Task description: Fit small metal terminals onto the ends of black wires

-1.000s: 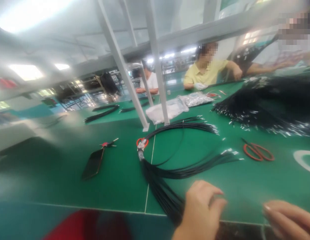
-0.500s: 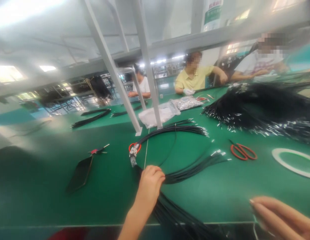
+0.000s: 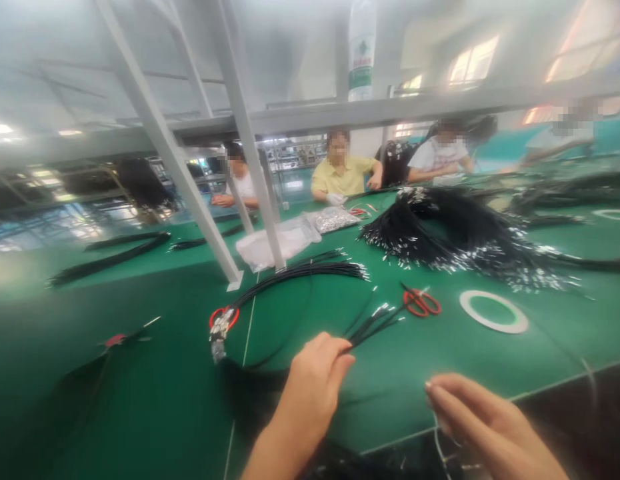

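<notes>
My left hand [image 3: 317,377] is closed around a bundle of black cables [image 3: 367,331], near their silver-tipped ends, which fan out to the right. The rest of this bundle runs left behind the hand and is blurred. To the right, my right hand [image 3: 483,417] pinches thumb and finger together over a thin white strip [image 3: 439,440] that dangles below the fingers. The two hands are apart, with the right fingertips not touching the cables. Left of my left hand, a wrapped cluster of silver cable ends [image 3: 221,333] lies over red-handled scissors [image 3: 233,317].
Another pair of red-handled scissors [image 3: 423,302] and a white ring-shaped roll [image 3: 494,311] lie beyond my hands. Metal posts [image 3: 165,147] rise from the table. Behind are a plastic bag [image 3: 277,240], a large cable pile [image 3: 440,230] and several co-workers, one in a yellow shirt [image 3: 344,177].
The view has swung to the right. My left hand has moved along the bundle toward its tips and gathered them closer. My right hand, still pinching, has come nearer to the left one.
</notes>
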`<state>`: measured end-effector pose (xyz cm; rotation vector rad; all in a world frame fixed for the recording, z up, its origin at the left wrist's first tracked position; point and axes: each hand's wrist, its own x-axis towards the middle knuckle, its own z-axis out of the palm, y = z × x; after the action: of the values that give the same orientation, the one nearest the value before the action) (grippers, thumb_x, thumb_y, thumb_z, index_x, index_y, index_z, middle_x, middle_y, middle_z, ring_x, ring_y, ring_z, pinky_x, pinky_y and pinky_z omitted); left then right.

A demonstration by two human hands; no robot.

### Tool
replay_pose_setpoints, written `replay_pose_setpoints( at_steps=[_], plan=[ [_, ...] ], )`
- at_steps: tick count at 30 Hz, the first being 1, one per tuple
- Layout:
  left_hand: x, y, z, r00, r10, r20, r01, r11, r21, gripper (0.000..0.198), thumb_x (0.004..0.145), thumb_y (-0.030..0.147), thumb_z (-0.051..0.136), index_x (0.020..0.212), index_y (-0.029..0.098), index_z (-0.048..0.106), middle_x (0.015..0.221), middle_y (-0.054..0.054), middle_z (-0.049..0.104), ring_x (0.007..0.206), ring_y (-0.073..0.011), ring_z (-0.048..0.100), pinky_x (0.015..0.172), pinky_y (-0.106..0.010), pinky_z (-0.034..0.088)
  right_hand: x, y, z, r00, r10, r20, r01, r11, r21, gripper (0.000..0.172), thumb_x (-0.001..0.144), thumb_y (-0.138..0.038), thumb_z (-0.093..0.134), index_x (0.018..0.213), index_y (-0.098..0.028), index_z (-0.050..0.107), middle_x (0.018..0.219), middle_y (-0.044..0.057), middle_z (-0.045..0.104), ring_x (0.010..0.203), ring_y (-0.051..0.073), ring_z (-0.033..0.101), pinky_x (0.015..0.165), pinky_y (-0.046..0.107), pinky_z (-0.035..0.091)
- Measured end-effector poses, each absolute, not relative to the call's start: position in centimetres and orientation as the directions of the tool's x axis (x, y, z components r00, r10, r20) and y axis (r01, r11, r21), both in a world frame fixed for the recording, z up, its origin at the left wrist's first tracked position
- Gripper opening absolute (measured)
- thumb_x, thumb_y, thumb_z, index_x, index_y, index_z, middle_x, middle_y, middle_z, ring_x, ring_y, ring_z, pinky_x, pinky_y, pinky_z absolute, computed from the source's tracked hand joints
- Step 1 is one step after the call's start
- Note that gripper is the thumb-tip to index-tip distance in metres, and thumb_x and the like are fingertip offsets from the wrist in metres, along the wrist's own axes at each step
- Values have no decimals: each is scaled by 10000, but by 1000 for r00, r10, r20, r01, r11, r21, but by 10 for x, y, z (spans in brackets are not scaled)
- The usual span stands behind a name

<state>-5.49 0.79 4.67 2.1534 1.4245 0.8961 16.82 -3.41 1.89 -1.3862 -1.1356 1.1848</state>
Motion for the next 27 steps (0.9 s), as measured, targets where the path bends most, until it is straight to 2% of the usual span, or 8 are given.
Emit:
replay_pose_setpoints(
  at_steps=[2, 6, 10, 16, 19, 21, 23, 27],
  plan=[
    [-32, 9, 54, 305, 905, 296, 586, -424, 691, 206, 968, 204, 483, 1009, 153, 678, 897, -72, 669, 838, -212, 624, 768, -312, 460, 163, -34, 23, 143, 987, -80, 23, -84, -996, 293, 759, -513, 721, 722, -223, 723, 549, -55, 543, 553, 127, 497, 606, 232, 442],
    [3, 6, 62, 344, 895, 285, 428, -419, 801, 173, 944, 191, 518, 1002, 167, 679, 893, -47, 688, 815, -181, 632, 756, -272, 464, 158, -30, 24, 173, 981, -88, -83, -74, -994, 311, 732, -513, 753, 710, -206, 717, 554, -60, 513, 519, 105, 433, 488, 213, 359],
    [21, 3, 58, 352, 899, 259, 337, -380, 861, 208, 941, 217, 505, 1089, 178, 646, 843, -34, 681, 750, -169, 624, 711, -263, 473, 162, -26, 24, 204, 971, -125, -196, -85, -977, 319, 735, -517, 763, 719, -206, 694, 557, -62, 497, 490, 94, 385, 416, 195, 289],
    [37, 1, 52, 423, 819, 387, 320, -535, 782, 315, 955, 294, 495, 1231, 195, 611, 962, -87, 708, 798, -210, 633, 734, -313, 467, 170, -24, 13, 275, 953, -128, -282, -47, -958, 327, 689, -513, 789, 764, -203, 713, 649, -12, 614, 608, 160, 545, 537, 235, 437],
    [49, 3, 44, 470, 763, 444, 385, -630, 675, 220, 955, 240, 483, 1046, 198, 679, 884, -75, 709, 756, -211, 609, 725, -326, 435, 174, -26, 9, 268, 951, -156, -281, -78, -957, 342, 691, -538, 769, 768, -210, 712, 638, -14, 604, 603, 172, 551, 525, 247, 442],
    [55, 4, 33, 406, 754, 516, 408, -655, 637, 270, 965, 185, 423, 823, 192, 653, 741, -45, 663, 676, -188, 570, 656, -301, 395, 177, -27, 10, 299, 940, -164, -224, -97, -970, 346, 691, -541, 767, 774, -209, 719, 593, -28, 581, 581, 158, 527, 489, 225, 408],
    [56, 5, 21, 272, 790, 549, 420, -611, 671, 315, 974, 182, 390, 726, 194, 582, 687, -27, 611, 631, -169, 537, 600, -285, 354, 180, -29, 14, 326, 931, -163, -169, -113, -979, 334, 685, -524, 776, 758, -203, 723, 568, -34, 578, 551, 139, 498, 452, 208, 360],
    [38, 5, 12, 241, 920, 309, 375, -382, 845, 286, 997, 242, 372, 827, 194, 597, 788, -30, 604, 724, -168, 545, 670, -284, 379, 181, -30, 18, 354, 921, -161, -160, -110, -981, 319, 694, -508, 777, 720, -197, 707, 549, -34, 568, 523, 114, 455, 416, 195, 304]
  ],
)
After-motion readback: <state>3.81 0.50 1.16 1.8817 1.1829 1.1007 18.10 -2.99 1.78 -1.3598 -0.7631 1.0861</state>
